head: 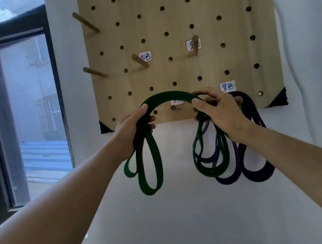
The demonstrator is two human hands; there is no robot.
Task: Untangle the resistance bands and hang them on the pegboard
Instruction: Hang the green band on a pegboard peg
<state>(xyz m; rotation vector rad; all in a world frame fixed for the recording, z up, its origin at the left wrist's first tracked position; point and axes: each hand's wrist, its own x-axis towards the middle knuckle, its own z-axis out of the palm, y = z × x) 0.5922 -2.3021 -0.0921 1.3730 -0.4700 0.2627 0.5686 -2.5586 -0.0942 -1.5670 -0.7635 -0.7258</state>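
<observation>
A green resistance band (pixel 168 97) arches between my two hands in front of the lower edge of the wooden pegboard (pixel 179 17). My left hand (pixel 136 128) grips its left part, with loops hanging below. My right hand (pixel 219 112) grips the right part, where more green loops dangle. A short wooden peg (pixel 175 108) sticks out just under the arch. A purple band (pixel 255 146) hangs from a peg at the board's lower right, partly hidden behind my right hand.
Several wooden pegs (pixel 139 60) and small handwritten labels (pixel 227 86) are on the board. A dark-framed window (pixel 19 95) stands at the left. White wall lies below and right of the board.
</observation>
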